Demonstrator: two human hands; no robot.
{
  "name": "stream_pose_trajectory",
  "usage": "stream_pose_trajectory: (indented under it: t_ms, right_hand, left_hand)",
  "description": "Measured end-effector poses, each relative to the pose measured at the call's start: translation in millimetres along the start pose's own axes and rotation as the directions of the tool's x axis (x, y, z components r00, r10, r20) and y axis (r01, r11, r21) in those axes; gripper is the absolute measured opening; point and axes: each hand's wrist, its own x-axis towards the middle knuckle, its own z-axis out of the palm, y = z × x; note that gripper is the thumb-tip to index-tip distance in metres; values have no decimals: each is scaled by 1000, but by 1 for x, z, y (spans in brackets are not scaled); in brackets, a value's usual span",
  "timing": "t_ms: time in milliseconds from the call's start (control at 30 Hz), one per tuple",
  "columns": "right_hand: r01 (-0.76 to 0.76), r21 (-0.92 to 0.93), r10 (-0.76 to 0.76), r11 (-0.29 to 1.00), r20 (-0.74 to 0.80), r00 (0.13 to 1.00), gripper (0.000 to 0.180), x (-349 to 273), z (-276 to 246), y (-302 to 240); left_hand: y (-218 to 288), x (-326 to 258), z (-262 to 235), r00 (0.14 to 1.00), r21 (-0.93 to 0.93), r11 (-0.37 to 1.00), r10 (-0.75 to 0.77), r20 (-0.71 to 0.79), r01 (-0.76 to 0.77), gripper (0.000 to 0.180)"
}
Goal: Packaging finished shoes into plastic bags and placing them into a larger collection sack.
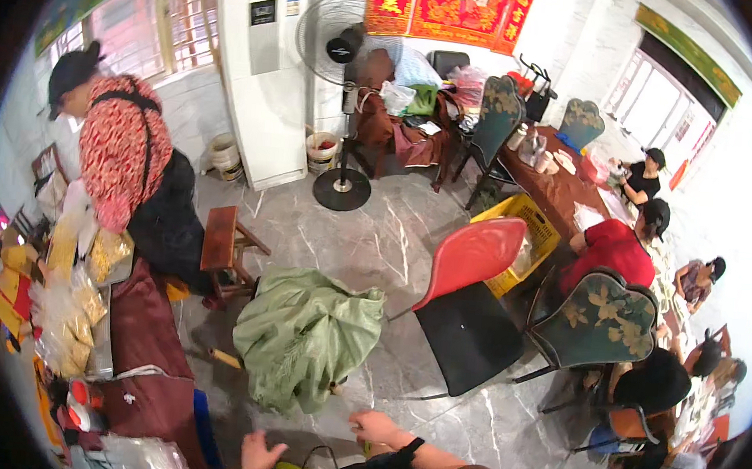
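My left hand (259, 455) is at the bottom edge, fingers spread, palm down, holding nothing that I can see. My right hand (377, 427) is a little higher and to the right, fingers curled loosely, with a black band on the wrist; a small yellow-green bit shows under it but I cannot tell if it is gripped. Both hands hover just below a crumpled green sack (306, 334) lying on the grey marble floor (377, 226). A black cable runs between my hands.
A red-and-black chair (467, 302) stands right of the sack, a small wooden stool (222, 250) to its left. A person in a red patterned top (116, 151) stands by a table of packed goods (70, 300). Several people sit at the right-hand table. A yellow crate (524, 236), standing fan (345, 49).
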Motion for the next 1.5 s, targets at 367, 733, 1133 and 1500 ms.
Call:
stream_pose_trajectory:
  t_ms: [367,733,1133,1500]
  right_hand:
    - [-265,-49,228,963,-371,900,31,-15,-150,133]
    - [-257,-75,38,963,-912,409,48,60,-391,189]
    - [-322,-133,145,937,-692,707,49,99,-502,361]
    - [-315,-331,32,889,-644,765,58,133,-541,397]
  left_hand:
    - [147,74,-17,966,62,984,150,210,-166,68]
    - [275,200,-17,914,202,917,277,298,-344,68]
    - [485,297,-11,890,247,873,344,299,-421,63]
    - [644,395,17,682,34,706,670,293,-707,71]
